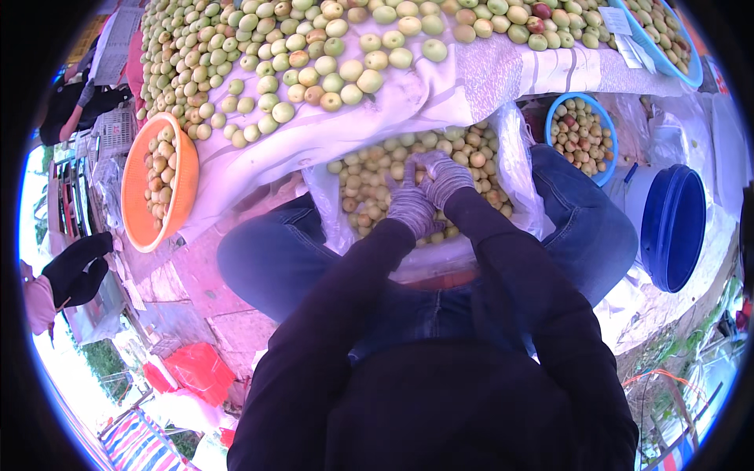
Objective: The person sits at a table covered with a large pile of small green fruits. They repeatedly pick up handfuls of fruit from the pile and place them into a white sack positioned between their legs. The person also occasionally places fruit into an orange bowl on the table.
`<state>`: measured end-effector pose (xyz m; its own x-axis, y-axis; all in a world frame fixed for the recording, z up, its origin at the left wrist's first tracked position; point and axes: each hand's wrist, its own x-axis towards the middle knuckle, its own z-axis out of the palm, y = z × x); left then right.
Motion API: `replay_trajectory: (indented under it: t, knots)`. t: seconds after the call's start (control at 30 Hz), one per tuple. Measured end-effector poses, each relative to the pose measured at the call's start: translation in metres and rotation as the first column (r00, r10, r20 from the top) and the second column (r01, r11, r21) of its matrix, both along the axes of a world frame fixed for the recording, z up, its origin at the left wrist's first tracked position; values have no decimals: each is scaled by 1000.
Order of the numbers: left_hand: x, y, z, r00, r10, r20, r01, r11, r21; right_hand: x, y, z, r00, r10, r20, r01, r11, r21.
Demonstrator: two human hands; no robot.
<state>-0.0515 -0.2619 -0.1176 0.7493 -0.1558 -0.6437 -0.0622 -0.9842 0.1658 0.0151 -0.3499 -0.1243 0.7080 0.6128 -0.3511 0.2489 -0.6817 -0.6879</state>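
Note:
My left hand point(410, 206) and my right hand point(446, 177), both in grey knit gloves, are close together over pale green-yellow round fruit point(369, 169) in a container lined with translucent plastic point(518, 165) between my knees. The fingers of both hands are curled among the fruit; what they grip, if anything, is hidden. Loose green fruit point(275, 86), some blushed red, is piled on a pale cloth point(424, 94) beyond the container.
An orange basin point(183, 196) of fruit sits left; blue basins of fruit stand right point(598, 174) and far upper right point(687, 74). A blue-topped bucket point(674, 224) is by my right knee, red bags point(200, 369) behind left. People point(67, 106) are at the left edge.

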Motion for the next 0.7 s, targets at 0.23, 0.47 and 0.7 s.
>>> replay_trajectory:
  t: [0.23,0.47,0.7]
  knots:
    - [-34,47,10,988,-125,-95,130,990,45,-26,-10,-29,967,252,47,-233,940,-248]
    - [-54,75,7,993,115,12,-116,982,147,-11,-29,-14,894,446,-48,-426,811,-400]
    - [-17,65,-7,790,574,215,-574,816,-69,10,-51,-75,951,309,-7,-274,833,-481]
